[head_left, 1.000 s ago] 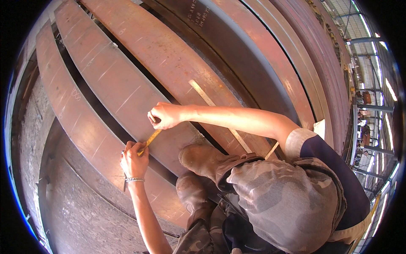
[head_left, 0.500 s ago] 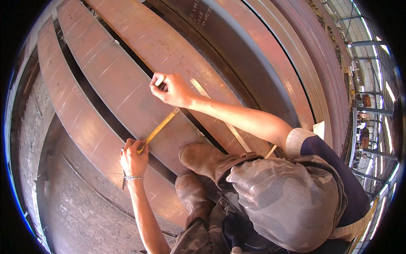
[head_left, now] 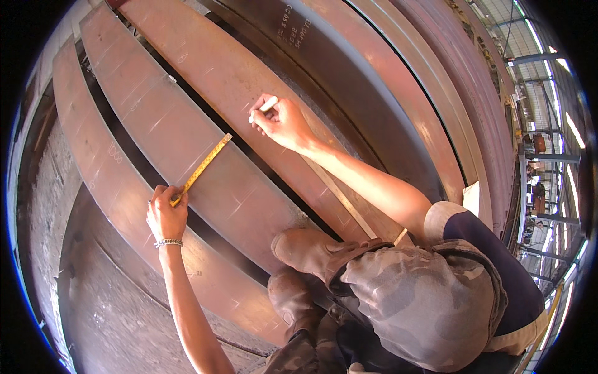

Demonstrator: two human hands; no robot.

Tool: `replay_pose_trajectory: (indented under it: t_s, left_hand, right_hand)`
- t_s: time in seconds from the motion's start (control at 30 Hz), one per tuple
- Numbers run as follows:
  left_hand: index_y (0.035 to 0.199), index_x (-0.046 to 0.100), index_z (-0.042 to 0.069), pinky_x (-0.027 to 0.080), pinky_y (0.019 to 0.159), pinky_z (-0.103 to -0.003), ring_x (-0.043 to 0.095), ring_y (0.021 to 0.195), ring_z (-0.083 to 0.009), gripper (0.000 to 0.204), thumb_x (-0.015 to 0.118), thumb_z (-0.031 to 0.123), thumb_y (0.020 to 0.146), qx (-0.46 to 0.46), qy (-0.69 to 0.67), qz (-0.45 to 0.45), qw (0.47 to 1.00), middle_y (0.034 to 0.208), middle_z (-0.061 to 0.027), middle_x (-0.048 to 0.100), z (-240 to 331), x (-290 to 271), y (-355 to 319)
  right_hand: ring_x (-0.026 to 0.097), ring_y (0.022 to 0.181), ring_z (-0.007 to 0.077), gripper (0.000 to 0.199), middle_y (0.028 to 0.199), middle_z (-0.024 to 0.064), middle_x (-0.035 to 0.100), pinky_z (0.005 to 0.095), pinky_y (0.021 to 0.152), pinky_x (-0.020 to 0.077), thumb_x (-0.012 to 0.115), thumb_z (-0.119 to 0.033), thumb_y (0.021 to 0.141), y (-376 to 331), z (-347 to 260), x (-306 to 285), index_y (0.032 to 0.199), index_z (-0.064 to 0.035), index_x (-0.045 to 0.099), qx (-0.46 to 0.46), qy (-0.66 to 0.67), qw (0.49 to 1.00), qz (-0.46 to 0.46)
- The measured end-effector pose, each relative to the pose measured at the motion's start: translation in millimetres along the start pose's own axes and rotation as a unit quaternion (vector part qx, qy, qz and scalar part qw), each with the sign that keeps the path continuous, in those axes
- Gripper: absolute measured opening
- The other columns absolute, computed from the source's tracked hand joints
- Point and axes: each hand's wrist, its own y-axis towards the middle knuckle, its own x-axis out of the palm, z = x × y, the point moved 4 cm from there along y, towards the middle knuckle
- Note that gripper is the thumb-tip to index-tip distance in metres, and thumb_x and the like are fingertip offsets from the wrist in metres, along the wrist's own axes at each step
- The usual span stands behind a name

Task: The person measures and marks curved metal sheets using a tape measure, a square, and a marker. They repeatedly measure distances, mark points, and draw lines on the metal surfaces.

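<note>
We look down on long reddish-brown steel beams. Our left hand [head_left: 167, 210], a chain bracelet [head_left: 168, 242] at its wrist, has its grip pinched around the near end of a yellow measuring tape [head_left: 208, 163]. The tape stretches across one beam [head_left: 156, 112], its far end by that beam's right edge. Our right hand [head_left: 285, 123] grips a short white stick [head_left: 269, 104] over the neighbouring beam [head_left: 205, 59]. Below are brown boots [head_left: 305, 248].

Reddish-brown steel beams [head_left: 233, 202] carry a yellow tape [head_left: 207, 161], a pale strip [head_left: 341, 198] and boots [head_left: 305, 248].
</note>
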Motion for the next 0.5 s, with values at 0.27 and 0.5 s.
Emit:
replay_pose_trajectory:
  t_s: [0.27, 0.5]
  left_hand:
    - [0.095, 0.079, 0.014, 0.056, 0.081, -0.042, 0.069, 0.089, -0.0307, 0.015, 0.080, 0.019, 0.081, 0.013, 0.025, -0.008, 1.000, 0.097, -0.0048, 0.069, -5.8, 0.9, 15.1]
    - [0.094, 0.079, 0.012, 0.056, 0.081, -0.043, 0.070, 0.089, -0.0309, 0.014, 0.079, 0.018, 0.081, 0.011, -0.003, -0.020, 1.000, 0.097, -0.0050, 0.069, -13.8, -0.9, 19.1]
  right_hand:
    - [0.068, 0.071, 0.0079, 0.014, 0.080, 0.0043, 0.071, 0.0240, 0.063, 0.0553, 0.064, -0.012, 0.101, -1.1, 13.3, 1.1, 0.093, -0.0004, 0.066, 0.027, -0.004, 1.000, -0.011]
    - [0.067, 0.071, 0.0074, 0.013, 0.081, 0.0036, 0.071, 0.0230, 0.062, 0.0547, 0.064, -0.012, 0.101, 0.1, 18.5, 5.0, 0.094, -0.0016, 0.066, 0.032, -0.004, 0.999, -0.016]
